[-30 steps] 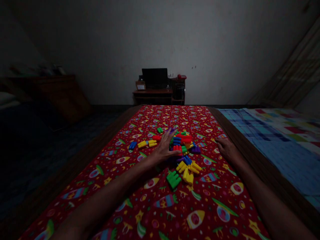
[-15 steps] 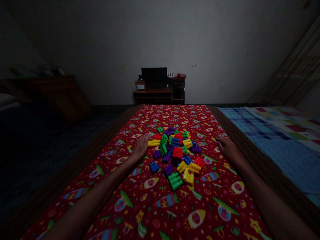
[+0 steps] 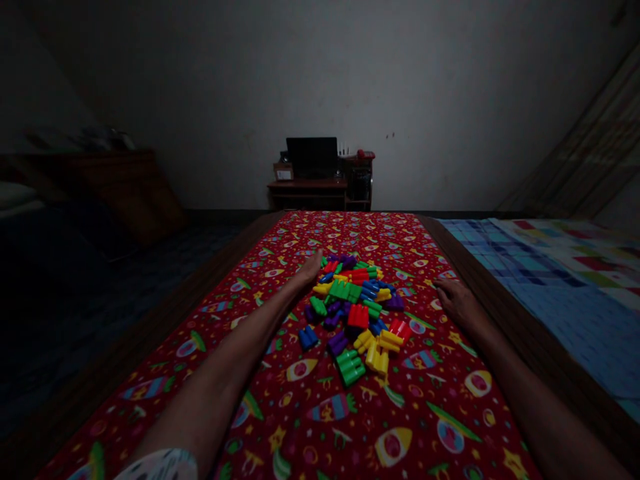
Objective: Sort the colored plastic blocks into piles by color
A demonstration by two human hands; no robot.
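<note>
A loose pile of plastic building blocks (image 3: 345, 291) in red, yellow, green, blue and purple lies on the red printed cloth (image 3: 330, 440). Against the far left side of the pile is my left hand (image 3: 311, 268), seen edge-on with its fingers stretched out; it grips no block that I can see. A green block (image 3: 351, 367) and a yellow block (image 3: 377, 359) lie at the near end of the pile. A blue block (image 3: 308, 337) sits slightly apart on the left. To the right, my right hand (image 3: 453, 299) rests on the cloth's edge, fingers loosely extended and holding nothing.
The cloth covers a long table with a brown edge (image 3: 240, 243). Beyond it stands a desk (image 3: 307, 187) with a dark monitor (image 3: 313, 157). A bed with blue bedding (image 3: 540, 293) is on the right, and a wooden cabinet (image 3: 130, 193) on the left.
My left hand has moved forward and right along the pile's left side, and blocks there have shifted rightward and together. My right hand has stayed almost still.
</note>
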